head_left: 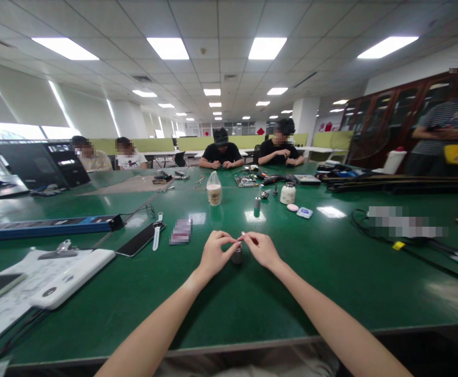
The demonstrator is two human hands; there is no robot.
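My left hand [216,252] and my right hand [263,250] meet above the green table [283,309], fingertips pinched close together. Between them shows a tiny pale, shiny bit that is too small to name. Just under the fingertips a small grey metal cylinder [237,255] stands upright, partly covered by my left fingers; I cannot tell whether they touch it. Farther off, a second metal cylinder [257,205] stands on the table.
To the left lie a white watch [158,231], a black phone [136,240], a white power strip [74,277] and a clipboard [64,252]. Ahead are a bagged cup [214,193], a white jar [287,193] and electronic parts [246,180]. Black cables [421,256] run at right. Several people are around.
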